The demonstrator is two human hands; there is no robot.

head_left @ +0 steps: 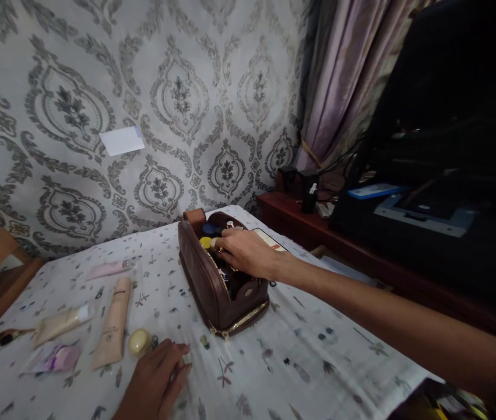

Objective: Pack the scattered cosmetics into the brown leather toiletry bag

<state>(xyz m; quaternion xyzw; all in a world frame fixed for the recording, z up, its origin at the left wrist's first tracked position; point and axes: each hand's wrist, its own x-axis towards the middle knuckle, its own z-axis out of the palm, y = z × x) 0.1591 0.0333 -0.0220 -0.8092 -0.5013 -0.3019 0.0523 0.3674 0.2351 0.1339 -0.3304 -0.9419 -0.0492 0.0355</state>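
A brown zippered toiletry bag (199, 280) stands unzipped on the printed cloth, with several small containers inside, one with a yellow lid (205, 242). My right hand (243, 251) reaches into its top from the right, fingers curled down among the contents. What those fingers grip is hidden. On the cloth in front of the bag rests my left hand (160, 373), holding nothing, its fingers loosely bent and apart. Just beyond it sits a small round cream-coloured jar (139, 342). To the left lie a tall beige tube (114, 321) and a cream tube with a white cap (62, 324).
A purple-capped tube (53, 357), a makeup brush (14, 334) and a pink tube (106, 269) lie at the left. Behind the bag is a patterned wall. On the right, a dark red cabinet (280, 210) carries a small dropper bottle (310, 198) beside a large black screen (431, 151).
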